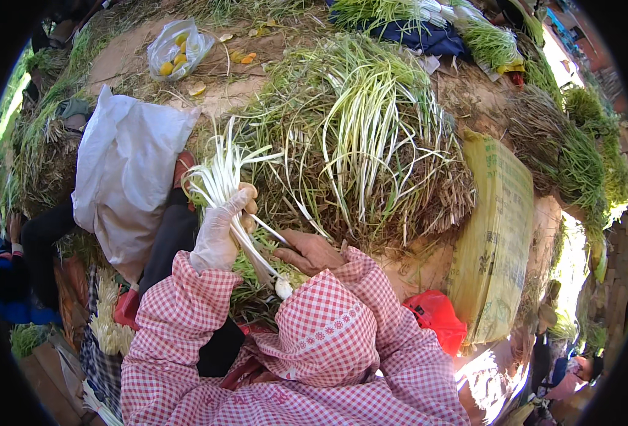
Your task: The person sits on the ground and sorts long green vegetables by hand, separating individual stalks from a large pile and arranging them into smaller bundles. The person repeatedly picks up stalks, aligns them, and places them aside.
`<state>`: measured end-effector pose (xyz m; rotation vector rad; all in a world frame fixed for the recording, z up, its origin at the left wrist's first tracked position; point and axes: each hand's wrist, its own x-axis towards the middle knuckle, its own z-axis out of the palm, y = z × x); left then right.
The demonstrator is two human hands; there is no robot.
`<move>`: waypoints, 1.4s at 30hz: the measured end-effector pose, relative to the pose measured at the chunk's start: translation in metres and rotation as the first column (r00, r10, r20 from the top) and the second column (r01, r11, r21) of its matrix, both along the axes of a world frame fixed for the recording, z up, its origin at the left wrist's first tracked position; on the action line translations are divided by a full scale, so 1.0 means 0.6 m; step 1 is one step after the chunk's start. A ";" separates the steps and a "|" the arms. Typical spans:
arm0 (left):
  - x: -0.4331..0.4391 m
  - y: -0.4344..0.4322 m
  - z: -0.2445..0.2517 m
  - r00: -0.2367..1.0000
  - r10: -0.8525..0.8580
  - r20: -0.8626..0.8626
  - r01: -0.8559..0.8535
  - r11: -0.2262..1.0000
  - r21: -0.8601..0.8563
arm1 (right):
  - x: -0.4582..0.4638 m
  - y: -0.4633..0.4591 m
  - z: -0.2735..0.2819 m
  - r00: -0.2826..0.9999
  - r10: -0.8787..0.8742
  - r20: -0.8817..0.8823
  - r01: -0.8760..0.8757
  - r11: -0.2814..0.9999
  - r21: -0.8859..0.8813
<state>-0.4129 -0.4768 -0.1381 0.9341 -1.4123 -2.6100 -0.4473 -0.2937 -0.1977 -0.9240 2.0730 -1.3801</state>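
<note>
My left hand (221, 229), in a thin translucent glove, grips a bunch of white-stemmed greens (223, 175); the cut-looking white ends fan out above the fist and longer stalks hang below it. My right hand (311, 251) is bare and has its fingers around the end of a single white stalk (269, 230) that runs from the left fist. Below the hands a round white bulb-like end (283, 288) shows beside my checked clothing. Just beyond lies a large heap of long greens (367, 138), with pale stalks on top and brown, dirty roots at its near right side.
A white woven sack (127, 175) stands at left beside a dark-trousered leg (170, 239). On the right lie a yellow printed sack (492, 239) and a red plastic bag (436, 319). A clear bag of yellow fruit (180, 50) sits at the back. Other people are at the edges.
</note>
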 end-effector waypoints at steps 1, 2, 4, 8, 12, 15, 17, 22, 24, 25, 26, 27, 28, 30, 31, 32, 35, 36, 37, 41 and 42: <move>0.000 -0.011 0.001 0.999 -0.004 -0.043 0.005 0.999 0.037 | -0.003 0.018 -0.034 0.993 -0.109 -0.035 0.108 0.994 -0.037; -0.003 -0.021 -0.002 0.996 -0.005 -0.087 0.012 0.997 0.078 | -0.009 0.041 -0.069 0.974 -0.217 -0.069 0.212 0.974 -0.074; -0.006 -0.021 0.004 0.998 0.020 -0.057 -0.021 1.000 -0.022 | -0.041 0.083 -0.123 0.777 -0.622 -0.092 0.629 0.771 0.099; -0.006 -0.001 -0.014 0.997 0.047 -0.065 -0.041 0.995 0.095 | -0.085 0.071 -0.139 0.797 -0.477 -0.371 0.601 0.686 0.410; -0.007 0.007 -0.013 0.994 0.083 -0.075 -0.077 0.994 0.074 | -0.094 0.063 -0.078 0.767 -0.612 -0.191 0.622 0.783 -0.009; -0.013 0.028 -0.010 0.998 0.059 -0.036 -0.057 0.997 0.050 | -0.099 0.054 -0.063 0.761 -0.593 -0.263 0.615 0.788 0.001; -0.017 0.041 -0.012 0.998 0.060 -0.011 -0.059 0.996 0.061 | -0.098 0.060 -0.108 0.728 -0.560 -0.397 0.645 0.754 0.120; -0.022 0.058 -0.015 1.000 0.010 0.007 -0.011 0.997 0.075 | -0.090 0.082 -0.155 0.774 -0.435 -0.460 0.597 0.744 0.300; -0.022 0.059 -0.017 1.000 -0.006 0.017 0.006 1.000 0.011 | -0.095 0.072 -0.129 0.790 -0.500 -0.354 0.582 0.793 0.179; -0.025 0.060 -0.015 0.999 -0.002 0.038 0.002 1.000 -0.001 | -0.096 0.068 -0.100 0.800 -0.522 -0.298 0.563 0.824 0.068; -0.028 0.064 -0.012 0.998 0.000 0.060 0.000 1.000 -0.011 | -0.095 0.064 -0.057 0.809 -0.536 -0.239 0.543 0.839 -0.043; -0.028 0.070 -0.010 0.996 -0.004 0.088 0.005 1.000 -0.018 | -0.090 0.056 -0.006 0.807 -0.523 -0.273 0.506 0.852 -0.138; -0.024 0.073 -0.008 0.999 -0.007 0.048 0.009 0.999 -0.034 | -0.082 0.037 0.032 0.808 -0.509 -0.297 0.453 0.859 -0.239; -0.030 0.087 -0.010 0.999 -0.032 0.012 0.032 0.999 -0.019 | -0.071 0.026 0.054 0.852 -0.476 -0.220 0.411 0.867 -0.282; -0.032 0.096 -0.005 0.999 -0.016 -0.034 0.014 0.998 -0.054 | -0.069 0.023 0.033 0.837 -0.465 -0.290 0.380 0.873 -0.306; -0.031 0.100 -0.001 0.999 -0.032 -0.020 0.031 0.997 -0.074 | -0.054 0.022 0.033 0.886 -0.440 -0.149 0.401 0.886 -0.233; -0.025 0.098 -0.013 0.997 -0.068 0.023 0.070 0.994 -0.089 | -0.041 0.014 0.035 0.905 -0.425 0.039 0.412 0.846 -0.338; -0.021 0.102 -0.009 0.995 -0.091 0.032 0.093 0.993 -0.076 | -0.039 0.015 0.030 0.884 -0.410 0.226 0.465 0.824 -0.324; -0.017 0.106 -0.007 0.993 -0.113 0.040 0.116 0.991 -0.064 | -0.037 0.016 0.024 0.830 -0.382 0.406 0.516 0.803 -0.300; -0.014 0.112 -0.023 0.977 -0.183 0.106 0.190 0.980 -0.059 | -0.033 0.017 0.029 0.833 -0.390 0.392 0.521 0.792 -0.318; -0.015 0.115 -0.023 0.974 -0.196 0.111 0.204 0.977 -0.067 | -0.034 0.019 0.027 0.841 -0.421 0.339 0.522 0.798 -0.302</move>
